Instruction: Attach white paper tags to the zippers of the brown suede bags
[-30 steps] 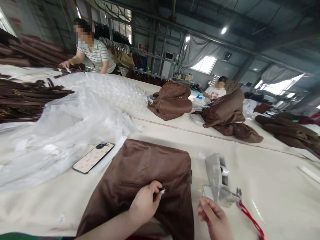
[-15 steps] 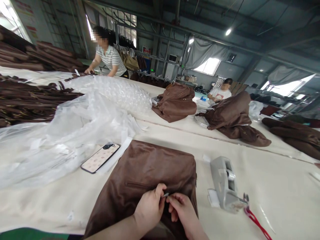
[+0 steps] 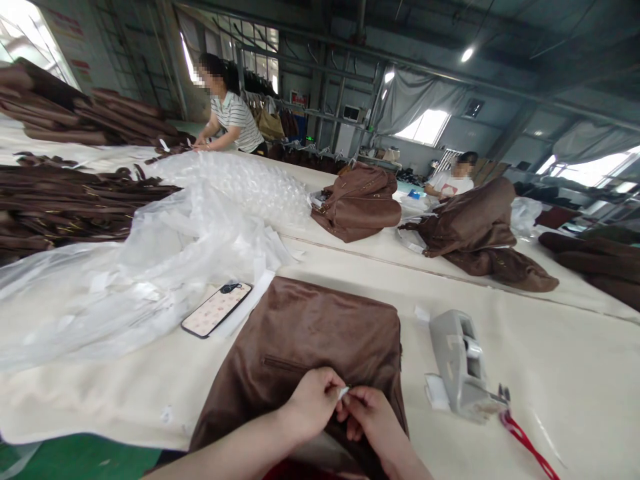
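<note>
A brown leather bag (image 3: 320, 313) lies flat in front of me, with a zipped slit (image 3: 285, 365) across its upper face. Over its lower right part, my left hand (image 3: 320, 397) and my right hand (image 3: 367, 410) meet, fingertips pinched together. Between them shows a small white piece (image 3: 343, 392), like tape or paper, too small to name surely. Both hands appear closed on it. Whatever lies beneath the fingers is hidden.
Right of the bag stands a grey tape dispenser (image 3: 457, 367) beside red-handled scissors (image 3: 525, 437). A phone (image 3: 217, 310) and clear plastic bags (image 3: 185, 247) lie left. Brown bags (image 3: 357, 203) sit farther back; brown straps (image 3: 75, 207) are piled left. Two people work across the table.
More of the white piece shows between my fingertips, and my left fingers have curled in. The whole view has shifted slightly. The person at the back left has drawn their hands together.
</note>
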`<state>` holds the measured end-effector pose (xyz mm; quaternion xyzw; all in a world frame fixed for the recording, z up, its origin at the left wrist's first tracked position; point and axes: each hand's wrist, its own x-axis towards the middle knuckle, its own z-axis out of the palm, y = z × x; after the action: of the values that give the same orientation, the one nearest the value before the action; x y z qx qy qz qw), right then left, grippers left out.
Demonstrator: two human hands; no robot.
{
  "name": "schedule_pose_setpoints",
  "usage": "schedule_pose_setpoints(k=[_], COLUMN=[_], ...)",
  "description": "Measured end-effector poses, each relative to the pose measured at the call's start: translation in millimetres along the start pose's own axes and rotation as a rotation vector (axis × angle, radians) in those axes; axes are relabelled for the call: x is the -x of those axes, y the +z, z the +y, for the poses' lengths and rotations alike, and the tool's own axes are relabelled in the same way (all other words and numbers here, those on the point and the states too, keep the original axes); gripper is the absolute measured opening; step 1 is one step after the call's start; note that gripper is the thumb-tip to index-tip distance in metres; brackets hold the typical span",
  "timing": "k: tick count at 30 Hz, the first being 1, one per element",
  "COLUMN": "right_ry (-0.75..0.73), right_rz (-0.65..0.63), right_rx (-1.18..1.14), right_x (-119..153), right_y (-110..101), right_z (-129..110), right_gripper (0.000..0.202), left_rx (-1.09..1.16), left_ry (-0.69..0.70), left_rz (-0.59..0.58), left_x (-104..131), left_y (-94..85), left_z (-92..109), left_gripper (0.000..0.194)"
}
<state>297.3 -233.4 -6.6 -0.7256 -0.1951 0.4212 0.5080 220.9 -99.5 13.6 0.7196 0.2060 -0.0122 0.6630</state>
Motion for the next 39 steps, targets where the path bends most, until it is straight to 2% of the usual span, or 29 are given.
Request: schedule_pose_setpoints(k=[4, 7, 11, 16, 18, 21, 26, 29, 35, 39], right_ry=[-0.006, 0.011, 0.053, -0.036, -0.056, -0.081, -0.037, -0.047, -0.074, -0.068], right_rz=[0.138, 0.21, 0.221, 0.12, 0.086, 0.099, 0.14, 0.121, 0.067, 0.075], right_rx=[0.094, 0.046, -0.248, -0.695, -0.777, -0.754, -0.782, -0.792, -0.71, -0.662], right_x=[-5, -6, -1, 8, 10, 10, 10, 11, 11, 12], right_y=[7, 10, 17, 23, 24, 25, 27, 26, 23, 23], right_z=[5, 4, 1, 3, 4, 4, 5, 8, 11, 11], right_gripper=[0.036, 0.031, 0.023, 0.023, 0.027, 0.035, 0.034, 0.035, 0.038, 0.041], left_rx=[-0.157, -0.289, -0.399, -0.416, -0.41, -0.353, -0.345, -0.457, -0.451, -0.491], left_ry=[0.128, 0.24, 0.296, 0.335, 0.361, 0.383, 0.292, 0.285, 0.37, 0.487], left_rz=[0.091, 0.131, 0.204, 0.207, 0.201, 0.202, 0.323, 0.283, 0.282, 0.296], left_x=[13, 19, 23, 28, 30, 29, 24, 24, 25, 26], left_y=[3.7, 4.2, 7.7, 11.0, 10.6, 8.7, 2.4, -2.0, -3.0, -3.2], left_z=[2, 4, 4, 1, -1, -5, -6, -1, 6, 5], left_gripper=[0.021, 0.024, 0.022, 0.023, 0.023, 0.02, 0.013, 0.025, 0.015, 0.018])
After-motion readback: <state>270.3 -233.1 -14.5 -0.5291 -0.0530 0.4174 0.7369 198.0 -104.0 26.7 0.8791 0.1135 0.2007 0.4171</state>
